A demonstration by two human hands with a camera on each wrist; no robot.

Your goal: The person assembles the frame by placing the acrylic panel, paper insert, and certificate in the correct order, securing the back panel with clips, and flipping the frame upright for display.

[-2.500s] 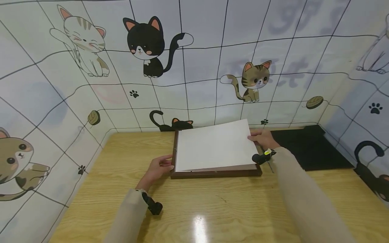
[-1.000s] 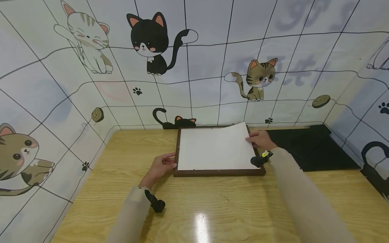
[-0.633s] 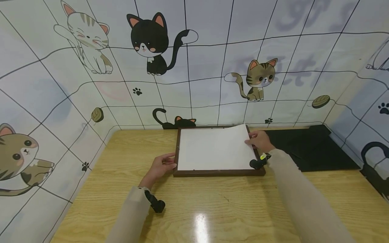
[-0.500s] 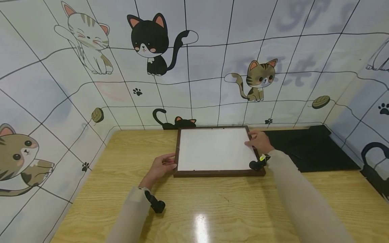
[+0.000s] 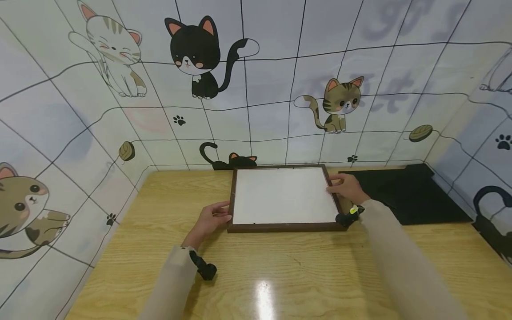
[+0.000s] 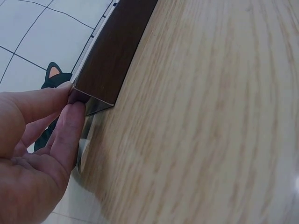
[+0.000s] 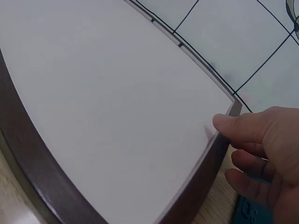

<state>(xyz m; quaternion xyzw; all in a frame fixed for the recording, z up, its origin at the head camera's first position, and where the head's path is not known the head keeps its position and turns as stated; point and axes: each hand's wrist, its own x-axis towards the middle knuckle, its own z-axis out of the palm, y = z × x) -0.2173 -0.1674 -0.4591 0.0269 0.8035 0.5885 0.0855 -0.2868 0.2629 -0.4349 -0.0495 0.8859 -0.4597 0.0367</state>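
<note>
A dark brown picture frame (image 5: 288,227) lies on the wooden table near the back wall. A flat white sheet (image 5: 284,195) fills it edge to edge, with small dark tabs along the inner rim. My left hand (image 5: 209,222) grips the left side; in the left wrist view its thumb is on top of the rail and its fingers press the outer side at the corner. My right hand (image 5: 347,187) holds the right side, thumb over the rail's inner edge in the right wrist view, the other fingers curled outside; the index finger is partly hidden.
A flat black panel (image 5: 416,200) lies on the table to the right of the frame. Behind stands a wall (image 5: 272,124) with printed cats and a grid. The light wooden table (image 5: 296,275) stretches in front. A dark teal object (image 7: 252,210) shows under the right hand.
The white sheet, earlier raised at its right side, has gone down flat into the frame. My right hand has moved from the sheet's edge to the frame's right rail. The left hand stays put.
</note>
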